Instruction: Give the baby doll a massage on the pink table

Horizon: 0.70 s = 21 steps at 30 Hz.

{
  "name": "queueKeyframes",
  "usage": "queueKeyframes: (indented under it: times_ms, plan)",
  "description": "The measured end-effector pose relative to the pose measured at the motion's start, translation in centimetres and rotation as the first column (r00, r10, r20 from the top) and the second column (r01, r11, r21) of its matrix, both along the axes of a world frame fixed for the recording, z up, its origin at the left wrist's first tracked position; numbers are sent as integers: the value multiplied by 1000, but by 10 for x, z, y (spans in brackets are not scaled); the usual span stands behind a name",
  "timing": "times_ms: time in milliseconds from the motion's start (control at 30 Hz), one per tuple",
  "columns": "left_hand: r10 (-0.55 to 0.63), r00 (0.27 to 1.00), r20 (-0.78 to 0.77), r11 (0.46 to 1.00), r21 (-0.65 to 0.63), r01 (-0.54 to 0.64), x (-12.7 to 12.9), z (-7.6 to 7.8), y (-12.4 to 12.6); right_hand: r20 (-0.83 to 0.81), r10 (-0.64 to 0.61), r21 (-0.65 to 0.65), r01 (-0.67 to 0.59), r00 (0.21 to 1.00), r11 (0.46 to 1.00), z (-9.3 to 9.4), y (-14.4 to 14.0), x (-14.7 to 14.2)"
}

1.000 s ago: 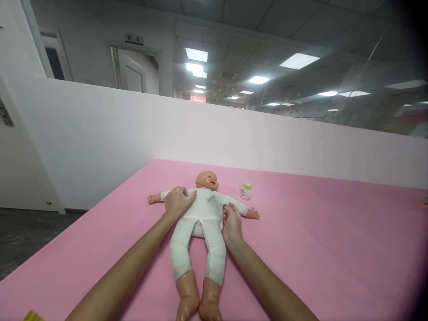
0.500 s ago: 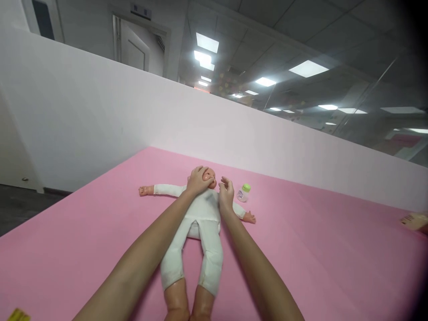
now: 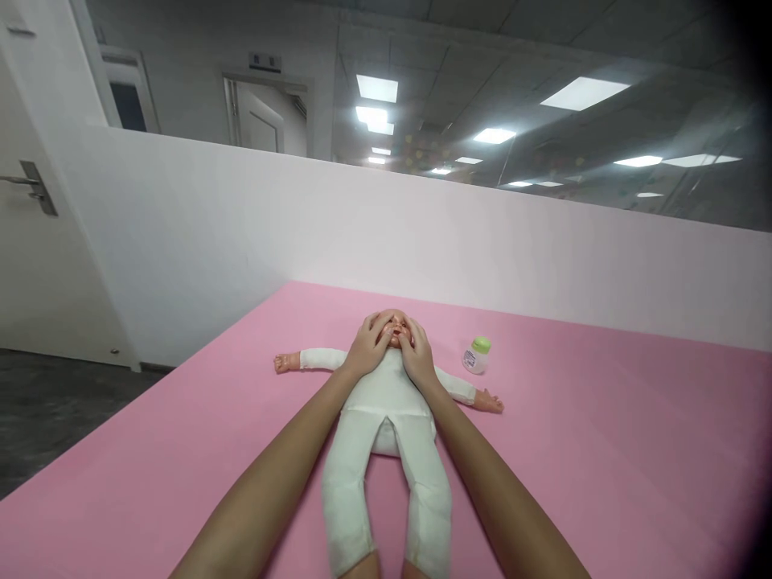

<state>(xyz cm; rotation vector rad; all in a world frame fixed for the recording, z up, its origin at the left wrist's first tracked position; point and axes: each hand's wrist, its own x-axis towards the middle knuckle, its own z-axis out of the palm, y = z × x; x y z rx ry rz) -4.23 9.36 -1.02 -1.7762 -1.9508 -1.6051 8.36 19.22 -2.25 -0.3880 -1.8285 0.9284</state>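
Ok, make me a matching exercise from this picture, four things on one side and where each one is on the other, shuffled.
Things:
1. left hand
2. right hand
3. small white bottle with a green cap
4. baby doll in a white cloth suit

Places:
A. upright beyond the doll's outstretched arm
B. on its back on the pink mat
C. on the head's right side
D. on the head's left side

Pairs: 1-D, 2-C, 3-A, 4-B

Pink and white throughout
Plain pink bench (image 3: 603, 450); doll (image 3: 386, 418) in a plain white suit; small white bottle (image 3: 475, 356) with green cap.
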Motion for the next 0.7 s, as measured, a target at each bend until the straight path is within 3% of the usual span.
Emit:
queueKeyframes:
  times_ms: [200, 467, 567, 700]
  plan:
    - [79, 997, 13, 994, -78, -78, 16, 13, -4, 60, 6, 8, -6, 998, 1000, -9, 6, 4]
    - [228, 972, -53, 966, -112, -233, 23, 9, -5, 43, 7, -19, -7, 999, 1000, -9, 5, 2]
    - [233, 968, -90, 966, -95, -242, 22, 9, -10, 60, 6, 0, -6, 998, 1000, -5, 3, -3]
    - [195, 977, -83, 977, -66, -201, 22, 11, -12, 84, -88, 7, 88, 993, 996, 2, -4, -8]
